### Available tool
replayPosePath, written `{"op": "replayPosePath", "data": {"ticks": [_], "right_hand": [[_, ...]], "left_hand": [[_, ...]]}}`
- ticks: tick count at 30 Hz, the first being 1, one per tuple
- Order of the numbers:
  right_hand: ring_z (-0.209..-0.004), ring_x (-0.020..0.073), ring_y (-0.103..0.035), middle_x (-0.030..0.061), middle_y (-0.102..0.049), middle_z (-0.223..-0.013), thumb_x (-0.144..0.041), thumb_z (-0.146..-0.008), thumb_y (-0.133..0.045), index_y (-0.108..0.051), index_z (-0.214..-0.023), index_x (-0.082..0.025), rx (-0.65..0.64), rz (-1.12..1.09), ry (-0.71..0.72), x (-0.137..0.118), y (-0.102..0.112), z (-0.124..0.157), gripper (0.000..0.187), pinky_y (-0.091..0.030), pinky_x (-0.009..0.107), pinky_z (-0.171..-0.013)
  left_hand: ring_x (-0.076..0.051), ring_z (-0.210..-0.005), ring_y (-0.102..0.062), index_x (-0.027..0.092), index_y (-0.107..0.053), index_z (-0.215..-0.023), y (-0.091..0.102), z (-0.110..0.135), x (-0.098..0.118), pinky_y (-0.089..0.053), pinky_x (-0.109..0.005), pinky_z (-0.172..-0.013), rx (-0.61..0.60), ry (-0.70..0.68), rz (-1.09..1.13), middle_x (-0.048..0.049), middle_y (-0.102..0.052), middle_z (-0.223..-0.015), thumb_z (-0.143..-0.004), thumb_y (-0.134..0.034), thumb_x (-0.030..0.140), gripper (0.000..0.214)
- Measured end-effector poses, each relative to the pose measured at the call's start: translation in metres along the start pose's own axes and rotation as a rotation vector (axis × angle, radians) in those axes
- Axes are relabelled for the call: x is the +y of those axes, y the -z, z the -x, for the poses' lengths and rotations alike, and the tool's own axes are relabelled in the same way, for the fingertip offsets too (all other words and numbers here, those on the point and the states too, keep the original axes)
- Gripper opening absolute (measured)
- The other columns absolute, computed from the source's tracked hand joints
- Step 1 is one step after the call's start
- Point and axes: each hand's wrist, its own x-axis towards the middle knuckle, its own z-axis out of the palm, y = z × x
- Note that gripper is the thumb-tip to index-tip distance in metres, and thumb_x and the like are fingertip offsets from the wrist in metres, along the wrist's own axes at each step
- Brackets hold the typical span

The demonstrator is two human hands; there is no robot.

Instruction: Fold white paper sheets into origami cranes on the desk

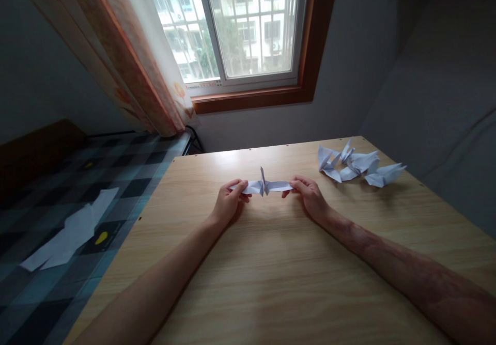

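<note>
While left hand (228, 200) and right hand (308, 195) pinch, paper crane (264, 185) between

Both hands are pinching a white paper crane (263, 185) over the tabletop (271, 283): the left hand (227, 203) is gripping its left wing tip, the right hand (310, 195) its right. Right of the crane, finished cranes (358, 167) are lying in a cluster. Left of it, loose paper (72, 234) is lying on a checkered bed (46, 293).
</note>
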Motion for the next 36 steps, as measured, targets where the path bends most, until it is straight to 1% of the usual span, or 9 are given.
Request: {"op": "replayPosePath", "data": {"ticks": [7,11,15,20,22,25,28,31,36], "right_hand": [[-0.080,0.0238,-0.060,0.0054,-0.076,-0.071,-0.042,-0.095,-0.060,-0.071,-0.065,-0.023,-0.020,0.047,0.040,-0.001,0.000,0.002,0.037,-0.045,0.036,-0.088],[-0.081,0.0235,-0.058,0.0049,-0.075,-0.072,-0.045,-0.098,-0.060,-0.069,-0.065,-0.024,-0.032,0.067,0.049,-0.002,-0.001,0.004,0.041,-0.045,0.036,-0.089],[-0.081,0.0236,-0.058,0.0046,-0.073,-0.072,-0.047,-0.098,-0.060,-0.069,-0.065,-0.024,-0.048,0.066,0.047,-0.003,0.000,0.003,0.041,-0.046,0.036,-0.090],[-0.079,0.0231,-0.060,0.0034,-0.072,-0.071,-0.050,-0.094,-0.063,-0.065,-0.064,-0.024,-0.066,0.075,0.040,-0.003,-0.001,0.004,0.040,-0.046,0.035,-0.084],[-0.073,0.0216,-0.058,0.0014,-0.069,-0.068,-0.049,-0.091,-0.068,-0.060,-0.063,-0.025,-0.079,0.081,0.027,-0.003,-0.001,0.005,0.038,-0.044,0.034,-0.076],[-0.067,0.0189,-0.054,-0.0009,-0.063,-0.065,-0.048,-0.090,-0.071,-0.059,-0.063,-0.024,-0.071,0.109,0.032,-0.001,-0.001,0.005,0.038,-0.042,0.032,-0.069],[-0.069,0.0191,-0.057,0.0002,-0.066,-0.067,-0.048,-0.091,-0.070,-0.064,-0.064,-0.023,-0.045,0.123,0.052,0.002,-0.002,0.005,0.038,-0.043,0.032,-0.069],[-0.067,0.0188,-0.056,0.0005,-0.065,-0.065,-0.049,-0.092,-0.070,-0.065,-0.063,-0.023,-0.039,0.130,0.051,0.003,-0.002,0.005,0.039,-0.042,0.032,-0.067],[-0.061,0.0183,-0.050,-0.0009,-0.056,-0.060,-0.045,-0.092,-0.069,-0.062,-0.062,-0.024,-0.079,0.172,0.055,0.000,-0.004,0.010,0.038,-0.038,0.032,-0.061]], "left_hand": [[-0.012,-0.051,-0.056,0.017,-0.069,-0.070,0.001,-0.003,-0.003,-0.042,-0.023,-0.050,0.019,-0.025,0.010,-0.0016,-0.066,-0.060,-0.086,-0.081,0.065,0.052],[-0.009,-0.043,-0.045,0.019,-0.061,-0.062,0.002,-0.006,-0.005,-0.033,-0.024,-0.044,0.049,-0.024,0.039,0.0005,-0.058,-0.053,-0.089,-0.077,0.070,0.060],[-0.010,-0.043,-0.045,0.020,-0.055,-0.059,0.002,-0.007,-0.006,-0.033,-0.025,-0.043,0.087,-0.012,0.082,0.0006,-0.056,-0.052,-0.089,-0.075,0.074,0.065],[-0.009,-0.045,-0.045,0.020,-0.058,-0.067,0.001,-0.004,-0.007,-0.034,-0.024,-0.046,0.096,-0.001,0.028,0.0034,-0.056,-0.054,-0.085,-0.081,0.070,0.058],[-0.011,-0.052,-0.053,0.020,-0.062,-0.078,0.002,-0.004,-0.006,-0.039,-0.023,-0.051,0.114,-0.034,-0.036,0.0028,-0.062,-0.063,-0.084,-0.085,0.064,0.050],[-0.018,-0.081,-0.070,0.020,-0.067,-0.097,0.003,-0.003,-0.002,-0.054,-0.027,-0.070,0.185,-0.201,-0.186,-0.0040,-0.073,-0.094,-0.086,-0.084,0.052,0.037],[-0.026,-0.114,-0.068,0.021,-0.069,-0.097,0.001,0.005,0.007,-0.056,-0.039,-0.097,0.255,-0.484,-0.449,-0.0097,-0.072,-0.116,-0.096,-0.073,0.040,0.019],[-0.028,-0.115,-0.067,0.023,-0.070,-0.092,-0.004,0.017,0.014,-0.050,-0.047,-0.109,0.235,-0.702,-0.686,-0.0095,-0.073,-0.116,-0.095,-0.071,0.028,0.006],[-0.030,-0.107,-0.070,0.026,-0.073,-0.091,-0.010,0.024,0.014,-0.043,-0.051,-0.116,0.039,-0.792,-0.925,-0.0048,-0.081,-0.098,-0.087,-0.074,0.021,0.007]]}}
